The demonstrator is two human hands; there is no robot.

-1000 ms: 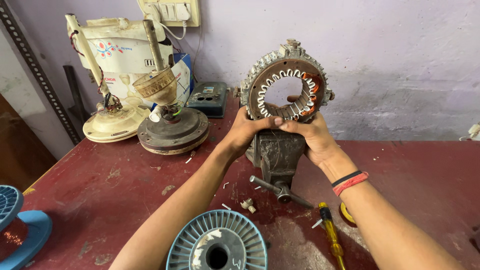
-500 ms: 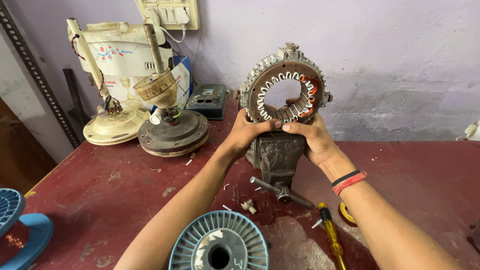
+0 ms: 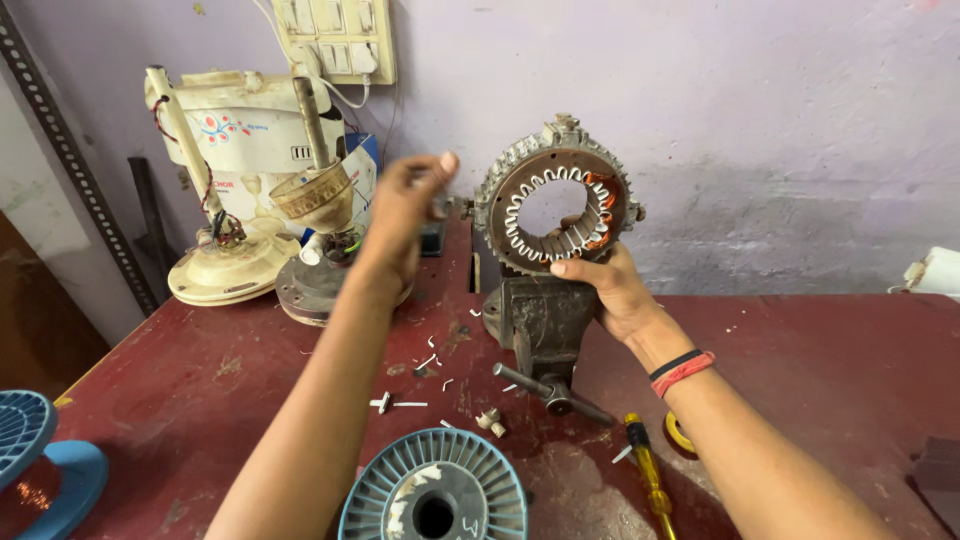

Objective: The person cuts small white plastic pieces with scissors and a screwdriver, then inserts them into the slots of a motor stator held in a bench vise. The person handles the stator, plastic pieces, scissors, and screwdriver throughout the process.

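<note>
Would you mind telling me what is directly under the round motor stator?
The stator sits in a dark bench vise on the red table. The right hand covers its lower right edge, so the vise's grip there is hidden.

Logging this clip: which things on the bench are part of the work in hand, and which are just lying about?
In use:
- stator ring, clamped upright in the bench vise
- right hand holding the ring's lower edge
- left hand raised beside it

Lying about:
- yellow screwdriver
- blue wire spool
- old fan parts
- switchboard
</note>
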